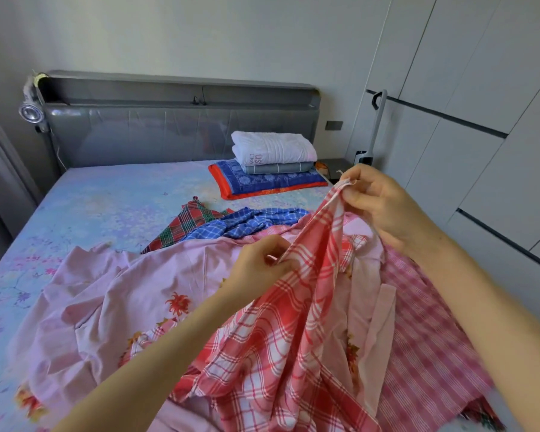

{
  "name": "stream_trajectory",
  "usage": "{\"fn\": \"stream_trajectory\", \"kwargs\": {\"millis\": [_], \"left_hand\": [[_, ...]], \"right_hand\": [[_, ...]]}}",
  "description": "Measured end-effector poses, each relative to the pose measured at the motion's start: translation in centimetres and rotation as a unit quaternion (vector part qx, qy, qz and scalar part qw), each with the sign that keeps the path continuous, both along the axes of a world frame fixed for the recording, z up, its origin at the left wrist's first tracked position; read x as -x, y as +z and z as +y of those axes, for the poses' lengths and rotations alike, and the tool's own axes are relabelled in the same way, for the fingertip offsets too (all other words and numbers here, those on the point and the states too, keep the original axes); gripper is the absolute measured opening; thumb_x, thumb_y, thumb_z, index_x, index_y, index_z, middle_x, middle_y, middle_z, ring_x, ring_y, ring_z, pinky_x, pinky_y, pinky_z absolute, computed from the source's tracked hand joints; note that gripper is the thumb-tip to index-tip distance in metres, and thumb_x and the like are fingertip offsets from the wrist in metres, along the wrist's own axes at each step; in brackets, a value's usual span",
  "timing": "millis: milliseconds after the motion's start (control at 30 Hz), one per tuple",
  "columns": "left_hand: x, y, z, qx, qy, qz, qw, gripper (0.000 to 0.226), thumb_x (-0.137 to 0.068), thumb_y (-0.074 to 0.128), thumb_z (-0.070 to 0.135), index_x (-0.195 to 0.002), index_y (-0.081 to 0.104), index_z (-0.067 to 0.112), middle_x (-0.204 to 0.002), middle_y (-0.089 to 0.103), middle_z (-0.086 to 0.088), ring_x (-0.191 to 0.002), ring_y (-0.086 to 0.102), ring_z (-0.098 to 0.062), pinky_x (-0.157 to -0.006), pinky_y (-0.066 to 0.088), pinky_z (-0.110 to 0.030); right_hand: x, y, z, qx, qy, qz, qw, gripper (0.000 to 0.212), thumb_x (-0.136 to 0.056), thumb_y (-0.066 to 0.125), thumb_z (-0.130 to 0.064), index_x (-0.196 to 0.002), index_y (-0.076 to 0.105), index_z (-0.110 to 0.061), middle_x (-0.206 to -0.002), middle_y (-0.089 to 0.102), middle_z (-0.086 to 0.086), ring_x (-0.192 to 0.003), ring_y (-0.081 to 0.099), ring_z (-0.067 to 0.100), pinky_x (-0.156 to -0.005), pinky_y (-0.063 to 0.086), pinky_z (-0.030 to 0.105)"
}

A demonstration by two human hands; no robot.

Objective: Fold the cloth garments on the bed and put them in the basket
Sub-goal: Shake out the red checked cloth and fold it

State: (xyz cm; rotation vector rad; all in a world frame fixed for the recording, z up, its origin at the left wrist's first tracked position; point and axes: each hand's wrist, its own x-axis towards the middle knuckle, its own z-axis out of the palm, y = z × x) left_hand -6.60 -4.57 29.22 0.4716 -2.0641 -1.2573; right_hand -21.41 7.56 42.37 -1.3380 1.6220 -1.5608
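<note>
A red-and-white checked cloth hangs lifted above the heap of garments on the bed. My right hand pinches its top corner, held highest. Lower and to the left, my left hand grips the same cloth's edge. Under it lie a pale pink cloth with orange flowers, a pink checked cloth, a blue checked cloth and a red-green tartan cloth. No basket is in view.
A folded stack of white, grey and blue-orange cloths sits near the grey headboard. White wardrobe doors stand to the right, with a nightstand and an upright handle beside the bed.
</note>
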Motion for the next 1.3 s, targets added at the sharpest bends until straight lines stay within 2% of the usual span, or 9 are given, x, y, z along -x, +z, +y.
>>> {"fn": "stream_trajectory", "kwargs": {"millis": [133,433,600,700,800,900,1000,1200,1300], "left_hand": [[0.4,-1.6,0.5,0.036,0.026,0.047,0.998,0.031,-0.075,0.071,0.01,-0.074,0.045,0.028,-0.072,0.053,0.018,-0.063,0.046,-0.002,-0.061,0.043,-0.019],[0.5,-5.7,-0.8,0.08,0.066,0.014,0.994,0.023,-0.071,0.063,0.048,-0.078,0.056,0.027,-0.061,0.054,0.004,-0.057,0.044,-0.002,-0.058,0.037,-0.018],[-0.6,-7.7,-2.0,-0.007,0.118,-0.058,0.991,0.023,-0.076,0.076,0.023,-0.067,0.061,0.038,-0.061,0.062,0.017,-0.056,0.054,-0.002,-0.057,0.04,-0.015],[-0.9,-7.5,-2.4,-0.034,0.144,-0.074,0.986,0.019,-0.084,0.068,0.01,-0.071,0.059,0.021,-0.062,0.061,0.011,-0.059,0.054,-0.005,-0.057,0.04,-0.013],[-0.9,-5.4,-2.5,0.018,0.126,-0.104,0.986,0.011,-0.089,0.061,0.01,-0.08,0.057,0.015,-0.066,0.06,0.01,-0.06,0.054,-0.004,-0.055,0.038,-0.014],[-1.0,-2.8,-2.3,0.094,0.07,-0.136,0.984,0.015,-0.089,0.061,0.011,-0.077,0.057,0.019,-0.063,0.056,0.014,-0.056,0.049,0.0,-0.054,0.037,-0.013],[-1.4,-0.9,-1.7,0.142,0.022,-0.124,0.982,0.027,-0.085,0.065,0.008,-0.069,0.053,0.026,-0.059,0.058,0.02,-0.058,0.053,0.005,-0.053,0.036,-0.009],[-3.1,2.2,-0.6,0.196,-0.063,-0.1,0.974,0.03,-0.086,0.064,0.015,-0.077,0.04,0.03,-0.065,0.057,0.014,-0.061,0.05,-0.008,-0.054,0.035,-0.013],[-4.1,3.2,0.5,0.195,-0.084,-0.135,0.968,0.041,-0.087,0.064,0.014,-0.079,0.029,0.032,-0.076,0.07,0.007,-0.06,0.053,-0.006,-0.059,0.044,-0.023]], "right_hand": [[1.0,0.2,0.4,0.047,0.013,-0.057,0.997,0.022,-0.091,0.047,0.0,-0.08,0.058,-0.015,-0.066,0.064,-0.005,-0.066,0.061,0.008,-0.071,0.053,0.02],[2.7,0.3,-0.2,0.103,-0.003,-0.161,0.982,0.04,-0.094,0.038,0.005,-0.072,0.062,-0.018,-0.067,0.061,-0.002,-0.065,0.057,0.012,-0.076,0.049,0.032],[5.0,0.5,-0.8,0.174,-0.1,-0.248,0.948,0.029,-0.089,0.036,0.01,-0.076,0.05,-0.012,-0.058,0.051,-0.001,-0.053,0.045,0.012,-0.054,0.041,0.023],[5.8,-1.0,-1.0,0.073,-0.255,0.046,0.963,0.03,-0.084,0.036,0.01,-0.073,0.055,-0.011,-0.051,0.047,-0.006,-0.047,0.039,0.009,-0.049,0.029,0.023],[4.1,-4.4,-1.0,-0.071,-0.237,0.45,0.858,0.026,-0.092,0.045,-0.033,-0.085,0.064,-0.017,-0.053,0.05,-0.01,-0.051,0.048,0.015,-0.056,0.037,0.026],[1.2,-6.8,-1.2,-0.191,-0.111,0.593,0.774,0.074,-0.068,0.034,-0.087,-0.112,0.063,-0.035,-0.074,0.069,-0.006,-0.075,0.064,0.017,-0.069,0.045,0.029],[-0.8,-8.7,-2.2,-0.202,-0.033,0.638,0.742,0.078,-0.063,0.049,-0.082,-0.128,0.053,-0.04,-0.097,0.072,-0.002,-0.093,0.064,0.022,-0.079,0.043,0.033],[-2.4,-8.1,-2.8,-0.23,0.044,0.597,0.768,0.068,-0.059,0.045,-0.071,-0.125,0.046,-0.054,-0.086,0.068,-0.005,-0.083,0.06,0.015,-0.065,0.032,0.029],[-3.3,-7.5,-2.2,-0.262,0.096,0.547,0.79,0.043,-0.068,0.063,-0.062,-0.1,0.065,-0.033,-0.077,0.064,-0.005,-0.076,0.055,0.012,-0.068,0.042,0.032]]}}
